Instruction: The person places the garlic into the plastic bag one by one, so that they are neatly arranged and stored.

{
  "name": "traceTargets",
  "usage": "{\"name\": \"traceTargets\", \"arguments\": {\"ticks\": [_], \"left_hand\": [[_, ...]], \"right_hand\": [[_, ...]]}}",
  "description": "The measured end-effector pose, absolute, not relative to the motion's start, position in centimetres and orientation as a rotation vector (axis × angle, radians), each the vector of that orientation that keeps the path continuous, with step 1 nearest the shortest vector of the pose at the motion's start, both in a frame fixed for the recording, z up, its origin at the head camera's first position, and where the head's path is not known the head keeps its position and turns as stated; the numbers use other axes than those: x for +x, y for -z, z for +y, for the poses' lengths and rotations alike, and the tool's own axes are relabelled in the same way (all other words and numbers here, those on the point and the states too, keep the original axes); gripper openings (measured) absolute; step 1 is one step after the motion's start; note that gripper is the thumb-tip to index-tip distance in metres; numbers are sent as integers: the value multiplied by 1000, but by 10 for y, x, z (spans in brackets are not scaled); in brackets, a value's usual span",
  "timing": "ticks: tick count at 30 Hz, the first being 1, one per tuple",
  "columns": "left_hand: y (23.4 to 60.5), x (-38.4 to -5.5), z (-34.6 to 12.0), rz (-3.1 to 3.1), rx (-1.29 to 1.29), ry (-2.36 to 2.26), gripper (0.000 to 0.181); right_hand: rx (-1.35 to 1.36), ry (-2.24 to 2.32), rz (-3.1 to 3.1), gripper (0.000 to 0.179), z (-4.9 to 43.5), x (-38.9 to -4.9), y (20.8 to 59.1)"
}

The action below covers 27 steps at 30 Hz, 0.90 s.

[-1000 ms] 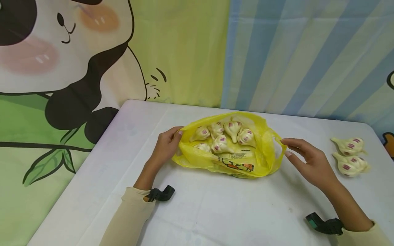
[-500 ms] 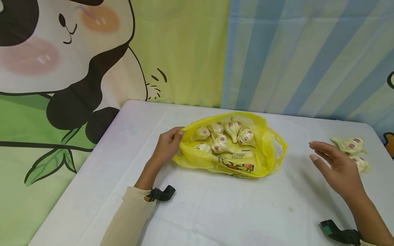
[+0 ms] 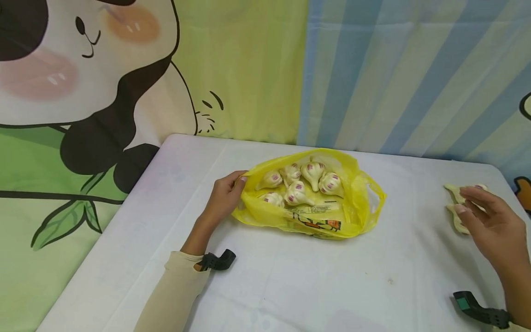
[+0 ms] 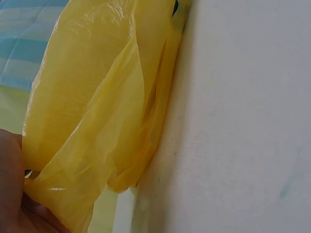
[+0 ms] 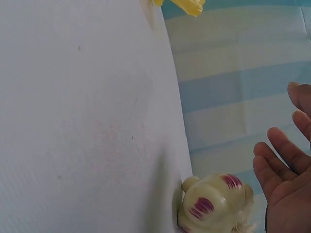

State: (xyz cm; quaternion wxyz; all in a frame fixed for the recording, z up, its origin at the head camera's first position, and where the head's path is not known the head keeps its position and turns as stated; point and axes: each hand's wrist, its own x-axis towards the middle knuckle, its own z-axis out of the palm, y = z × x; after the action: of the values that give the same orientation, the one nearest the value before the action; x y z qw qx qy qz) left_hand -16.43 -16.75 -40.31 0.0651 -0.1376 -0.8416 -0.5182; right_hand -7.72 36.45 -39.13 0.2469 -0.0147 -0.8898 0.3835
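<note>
My left hand (image 3: 224, 196) pinches the left edge of a yellow plastic bag (image 3: 265, 219), whose mouth gapes toward me. Several white garlic bulbs (image 3: 296, 193) with purple streaks lie inside it. In the left wrist view, the bag's thin film (image 4: 97, 107) hangs from the fingers at the lower left. My right hand (image 3: 495, 226) hovers over two more garlic bulbs at the table's right, partly hiding them; one bulb (image 3: 453, 191) shows past the fingertips. From the right wrist view, the fingers are loosely extended and hold nothing, apart from the nearer bulb (image 5: 214, 204).
A white cloth covers the table (image 3: 315, 286). Behind its back edge hangs a curtain with a panda print (image 3: 157, 101) and blue stripes (image 3: 356, 78). The bag's right handle loop (image 3: 378, 196) stands up loosely.
My right hand has let go of the bag's right handle and moved right, to above the two loose bulbs. The left hand keeps its grip, and the bag has stayed in place.
</note>
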Motion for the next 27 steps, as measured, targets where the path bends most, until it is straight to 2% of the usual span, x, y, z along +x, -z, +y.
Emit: {"name": "traceTargets", "arguments": {"ticks": [9, 19, 27], "left_hand": [[402, -165, -167, -2541, -411, 1550, 33], [403, -164, -169, -2536, -409, 1567, 33], [401, -164, -168, -2537, -415, 1571, 33]], "right_hand": [[-293, -1070, -2302, 49, 394, -80, 406], [-211, -1146, -2402, 45, 409, -80, 421], [-299, -1094, -2621, 61, 420, -75, 435]]}}
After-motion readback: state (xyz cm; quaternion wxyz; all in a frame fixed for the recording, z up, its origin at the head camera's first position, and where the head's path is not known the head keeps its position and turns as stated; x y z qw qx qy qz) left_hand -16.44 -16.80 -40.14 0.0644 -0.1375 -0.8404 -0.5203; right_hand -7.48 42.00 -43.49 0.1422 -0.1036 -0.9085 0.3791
